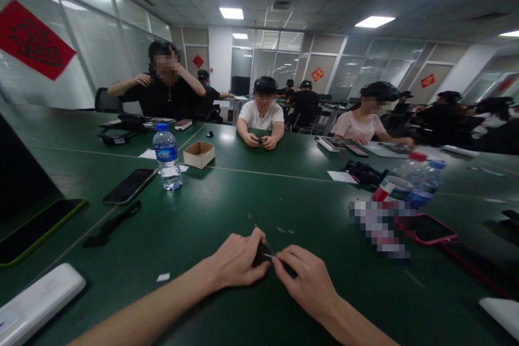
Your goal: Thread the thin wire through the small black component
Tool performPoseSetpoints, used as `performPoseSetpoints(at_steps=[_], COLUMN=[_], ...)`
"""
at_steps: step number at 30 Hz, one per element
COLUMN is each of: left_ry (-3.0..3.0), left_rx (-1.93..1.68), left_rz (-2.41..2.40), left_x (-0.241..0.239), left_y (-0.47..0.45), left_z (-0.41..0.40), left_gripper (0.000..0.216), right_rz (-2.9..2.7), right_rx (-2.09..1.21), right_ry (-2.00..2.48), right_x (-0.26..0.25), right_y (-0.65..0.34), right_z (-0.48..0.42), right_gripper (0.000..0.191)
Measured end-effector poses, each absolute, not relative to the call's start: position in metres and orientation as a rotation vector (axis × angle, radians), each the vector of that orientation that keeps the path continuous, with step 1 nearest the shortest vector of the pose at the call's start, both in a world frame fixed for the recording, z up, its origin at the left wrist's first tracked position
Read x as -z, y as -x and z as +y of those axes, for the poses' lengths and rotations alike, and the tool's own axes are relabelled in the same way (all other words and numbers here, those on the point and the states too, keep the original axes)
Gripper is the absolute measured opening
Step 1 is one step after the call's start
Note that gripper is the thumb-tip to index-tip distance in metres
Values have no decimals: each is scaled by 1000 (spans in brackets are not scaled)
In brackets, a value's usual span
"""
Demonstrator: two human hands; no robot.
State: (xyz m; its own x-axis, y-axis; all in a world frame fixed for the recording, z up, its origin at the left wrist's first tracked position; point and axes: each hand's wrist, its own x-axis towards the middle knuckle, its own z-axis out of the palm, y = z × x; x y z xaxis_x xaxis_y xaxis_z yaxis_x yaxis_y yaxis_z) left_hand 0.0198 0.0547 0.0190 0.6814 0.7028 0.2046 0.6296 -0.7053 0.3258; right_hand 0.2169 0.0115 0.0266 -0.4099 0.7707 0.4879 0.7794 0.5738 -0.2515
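Observation:
My left hand point(237, 260) and my right hand point(305, 280) meet low over the green table point(259, 194), near its front edge. Both are closed around a small black object point(263, 253) held between them. The left fingers wrap its left side. The right thumb and forefinger pinch a thin pale piece at its right end. Most of the object is hidden by my fingers, so I cannot name it.
A water bottle point(167, 157), a small cardboard box point(198, 154) and a black phone point(128, 185) lie at left. A green-edged phone point(36, 230) and white case point(36, 300) sit nearer. Bottles point(421, 178) and a pink phone point(430, 228) are at right. Several people sit across the table.

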Motion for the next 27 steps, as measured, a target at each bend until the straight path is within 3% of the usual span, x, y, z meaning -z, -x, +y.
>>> performPoseSetpoints(at_steps=[10, 27], left_ry=[-2717, -2744], left_rx=[-461, -403], left_rz=[1024, 1124], left_x=[-24, -19], left_y=[-19, -20], left_z=[55, 56], left_gripper=[15, 11], right_rz=[-2198, -2367], right_rx=[-1, 214], right_ry=[1236, 1066], right_x=[-23, -21], right_y=[-218, -218], right_z=[14, 12], right_gripper=[26, 22])
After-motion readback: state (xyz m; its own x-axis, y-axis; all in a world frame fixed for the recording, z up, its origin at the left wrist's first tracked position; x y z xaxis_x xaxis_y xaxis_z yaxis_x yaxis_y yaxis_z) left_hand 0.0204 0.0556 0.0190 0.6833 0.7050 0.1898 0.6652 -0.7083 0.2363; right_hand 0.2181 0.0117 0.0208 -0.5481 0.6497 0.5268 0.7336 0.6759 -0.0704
